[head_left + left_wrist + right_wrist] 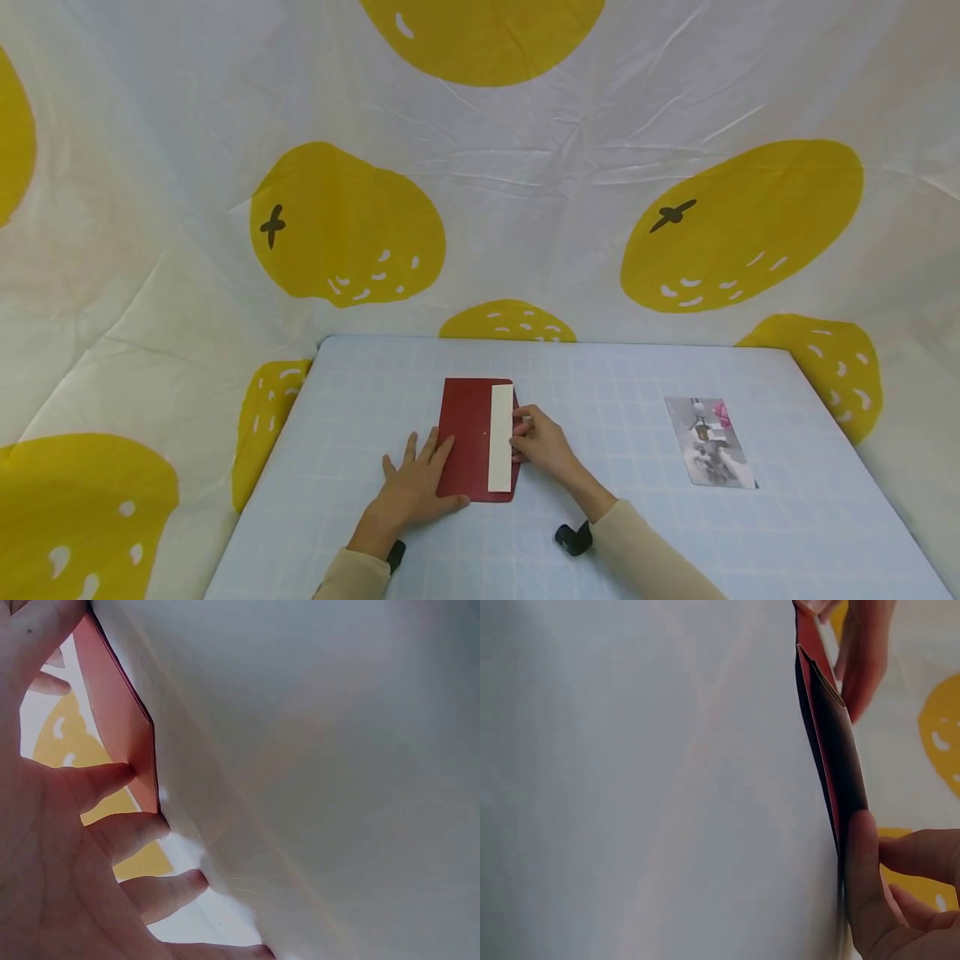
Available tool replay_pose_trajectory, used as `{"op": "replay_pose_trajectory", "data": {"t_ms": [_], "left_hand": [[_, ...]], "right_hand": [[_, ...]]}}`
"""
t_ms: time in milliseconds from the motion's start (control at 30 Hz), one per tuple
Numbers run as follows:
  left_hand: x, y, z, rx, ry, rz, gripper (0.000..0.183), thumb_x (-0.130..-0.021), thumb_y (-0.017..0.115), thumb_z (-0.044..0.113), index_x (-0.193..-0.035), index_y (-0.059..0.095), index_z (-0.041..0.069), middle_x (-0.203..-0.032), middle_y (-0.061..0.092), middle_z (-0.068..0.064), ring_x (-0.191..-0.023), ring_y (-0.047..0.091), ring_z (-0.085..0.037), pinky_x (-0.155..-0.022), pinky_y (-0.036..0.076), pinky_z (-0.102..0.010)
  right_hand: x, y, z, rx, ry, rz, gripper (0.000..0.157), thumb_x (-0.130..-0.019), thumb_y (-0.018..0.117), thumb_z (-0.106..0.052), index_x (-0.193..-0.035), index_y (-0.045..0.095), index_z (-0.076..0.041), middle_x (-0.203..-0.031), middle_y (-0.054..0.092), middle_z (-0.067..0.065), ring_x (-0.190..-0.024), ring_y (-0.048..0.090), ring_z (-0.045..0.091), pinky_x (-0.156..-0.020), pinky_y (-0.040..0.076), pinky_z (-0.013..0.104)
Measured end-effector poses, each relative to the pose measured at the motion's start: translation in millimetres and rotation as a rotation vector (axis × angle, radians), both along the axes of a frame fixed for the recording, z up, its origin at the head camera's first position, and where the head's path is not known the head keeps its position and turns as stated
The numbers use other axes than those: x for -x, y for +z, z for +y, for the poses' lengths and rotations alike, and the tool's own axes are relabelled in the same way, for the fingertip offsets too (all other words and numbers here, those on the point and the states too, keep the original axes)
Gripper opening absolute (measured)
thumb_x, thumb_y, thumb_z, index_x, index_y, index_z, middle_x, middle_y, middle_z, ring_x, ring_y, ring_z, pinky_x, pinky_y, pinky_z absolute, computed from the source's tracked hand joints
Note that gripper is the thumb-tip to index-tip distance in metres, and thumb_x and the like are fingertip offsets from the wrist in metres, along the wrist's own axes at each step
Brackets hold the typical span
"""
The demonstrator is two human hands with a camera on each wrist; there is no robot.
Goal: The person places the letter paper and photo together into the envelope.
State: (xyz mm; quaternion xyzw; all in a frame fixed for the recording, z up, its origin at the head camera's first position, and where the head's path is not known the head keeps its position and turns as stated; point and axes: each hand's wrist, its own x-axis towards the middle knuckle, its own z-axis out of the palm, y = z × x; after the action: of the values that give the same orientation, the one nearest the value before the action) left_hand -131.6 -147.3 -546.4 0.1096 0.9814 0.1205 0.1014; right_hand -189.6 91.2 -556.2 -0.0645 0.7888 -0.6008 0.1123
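Observation:
A red paper envelope [463,417] lies on the table with a long cream strip [500,437] along its right side. My left hand [412,492] rests spread at its lower left, thumb on the bottom edge and fingertips at the left edge. In the left wrist view, the fingers of that hand [45,847] are spread along the red edge. At the right edge, my right hand [547,446] pinches the envelope's side with curled fingers. The right wrist view shows the folded red side [836,742] edge-on, a digit of the right hand [866,877] against it.
On the right of the table lies a grey picture card [711,442] with a pink flower. A pale blue checked cloth [615,375] covers the table. Behind hangs a white curtain [525,242] with yellow fruit prints. A black wrist device [573,539] sits by my right sleeve.

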Motion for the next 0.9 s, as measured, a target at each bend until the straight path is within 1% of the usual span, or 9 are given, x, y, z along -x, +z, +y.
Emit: {"op": "replay_pose_trajectory", "data": {"t_ms": [100,233,433,667,900], "left_hand": [[0.3,0.1,0,0.003,-0.002,-0.004,0.101,-0.065,0.063,0.071,-0.146,0.027,0.022,-0.151,0.019,-0.009,-0.134,0.012,-0.042,-0.090,0.012,-0.075],[0.5,-0.2,0,0.006,-0.006,-0.009,0.102,-0.065,0.061,0.072,-0.146,0.026,0.022,-0.151,0.019,-0.009,-0.134,0.011,-0.042,-0.090,0.012,-0.075],[0.5,-0.2,0,0.006,-0.007,-0.013,0.102,-0.065,0.062,0.072,-0.146,0.026,0.022,-0.151,0.019,-0.009,-0.134,0.011,-0.042,-0.090,0.011,-0.075],[0.7,0.6,0,0.007,-0.010,-0.013,0.101,-0.066,0.061,0.072,-0.146,0.026,0.022,-0.151,0.019,-0.009,-0.134,0.011,-0.042,-0.090,0.012,-0.075],[0.7,1.9,0,0.010,-0.005,-0.018,0.101,-0.066,0.063,0.071,-0.146,0.026,0.022,-0.151,0.019,-0.009,-0.133,0.012,-0.042,-0.090,0.012,-0.075]], "right_hand": [[1.1,0.1,-3,0.005,0.003,0.002,0.041,-0.083,0.062,0.003,-0.121,0.046,0.003,-0.087,0.056,0.016,-0.065,0.063,0.025,-0.055,0.054,0.036],[2.9,0.6,-7,-0.008,0.012,0.017,0.040,-0.083,0.062,0.004,-0.119,0.047,0.004,-0.086,0.056,0.015,-0.063,0.063,0.023,-0.054,0.054,0.035],[4.3,1.1,-13,-0.048,0.025,0.037,0.039,-0.083,0.063,0.002,-0.119,0.048,0.004,-0.085,0.057,0.014,-0.062,0.063,0.019,-0.053,0.054,0.031],[4.5,1.9,-19,-0.064,0.044,0.069,0.038,-0.083,0.062,0.003,-0.118,0.048,0.005,-0.085,0.057,0.014,-0.063,0.063,0.020,-0.053,0.054,0.031],[5.2,0.2,-23,-0.089,0.035,0.068,0.037,-0.083,0.062,0.003,-0.118,0.049,0.003,-0.084,0.057,0.011,-0.060,0.063,0.017,-0.052,0.053,0.029]]}}
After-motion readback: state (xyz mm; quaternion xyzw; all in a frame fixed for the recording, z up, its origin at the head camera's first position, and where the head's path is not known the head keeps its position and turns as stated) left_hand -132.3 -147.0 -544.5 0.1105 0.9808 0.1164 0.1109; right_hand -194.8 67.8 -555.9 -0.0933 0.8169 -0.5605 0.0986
